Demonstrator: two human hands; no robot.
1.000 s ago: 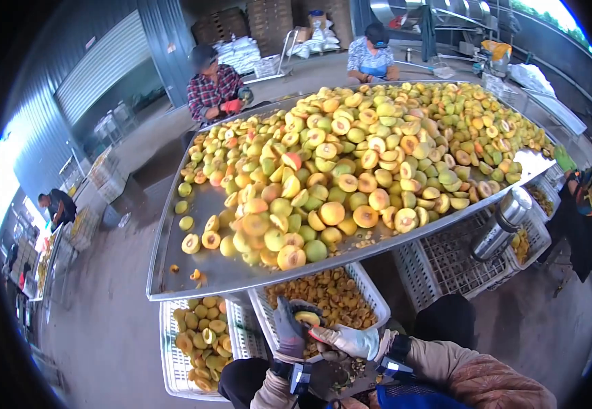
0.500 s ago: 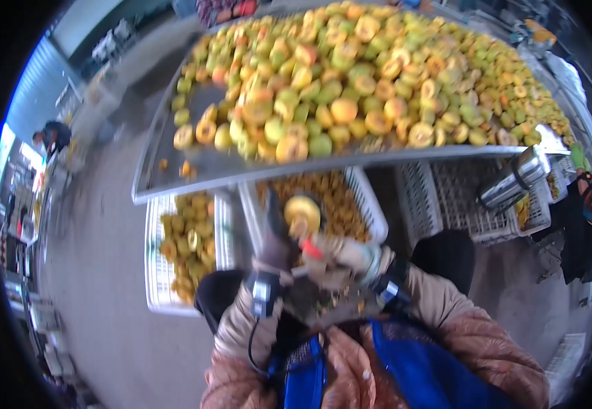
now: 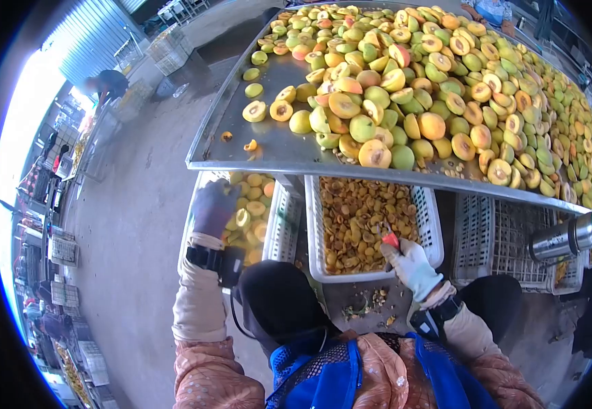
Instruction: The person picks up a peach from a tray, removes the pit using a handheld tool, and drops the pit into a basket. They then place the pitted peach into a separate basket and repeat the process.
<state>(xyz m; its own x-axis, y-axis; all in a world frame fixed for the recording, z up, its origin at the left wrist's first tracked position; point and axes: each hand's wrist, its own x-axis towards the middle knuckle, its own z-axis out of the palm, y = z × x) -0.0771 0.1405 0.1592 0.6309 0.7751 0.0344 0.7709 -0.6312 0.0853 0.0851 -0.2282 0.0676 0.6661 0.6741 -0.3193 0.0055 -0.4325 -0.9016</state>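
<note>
My left hand (image 3: pixel 214 208), in a dark glove, is over the left white crate (image 3: pixel 277 221), which holds halved peach-like fruit (image 3: pixel 255 198). Its fingers are blurred and mostly hidden behind the back of the glove. In my right hand (image 3: pixel 415 267), gloved in white, is a small red-handled tool (image 3: pixel 391 241) with a thin tip. That hand is at the near right rim of the middle white crate (image 3: pixel 432 225), filled with small brown-yellow fruit pieces (image 3: pixel 364 218). Above both crates, a metal table (image 3: pixel 269 146) bears a large heap of fruit halves (image 3: pixel 378 102).
A steel flask (image 3: pixel 562 238) leans by the table's right corner, over stacked white crates (image 3: pixel 490 228). Fruit scraps (image 3: pixel 371 307) lie on the floor between my knees. Far left, a bent-over person (image 3: pixel 108 83) is beside another table.
My hands were together over the middle crate around a yellow fruit half. Now they are apart: the left has moved over the left crate, the right stays by the middle crate. The view has shifted.
</note>
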